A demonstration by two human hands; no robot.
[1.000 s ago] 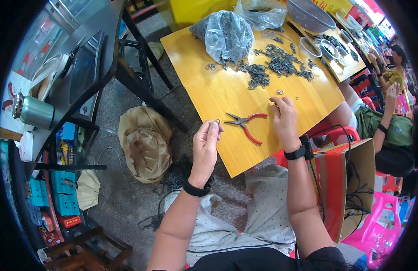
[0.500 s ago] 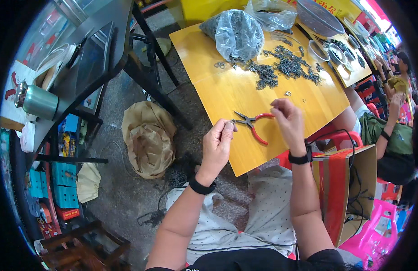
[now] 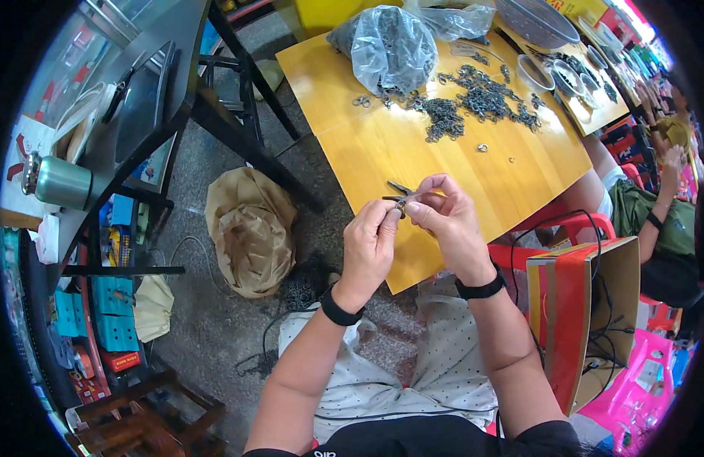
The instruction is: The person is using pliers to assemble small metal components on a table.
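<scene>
On my feed, the left hand [image 3: 369, 240] pinches a small metal piece [image 3: 401, 205] near the worktop's [image 3: 367, 156] left edge; the right hand [image 3: 454, 228] bunches its fingertips beside it, grip unclear to me. I'd steady the left, clearing the pliers [image 3: 398, 187] just beyond.

Brought the right hand [image 3: 452, 230] in from two o'clock to meet the left hand [image 3: 368, 239] at a small metal piece [image 3: 400, 206]. Edged the left hand toward three o'clock, close against the pliers [image 3: 398, 186], with red handles now hidden.
</scene>
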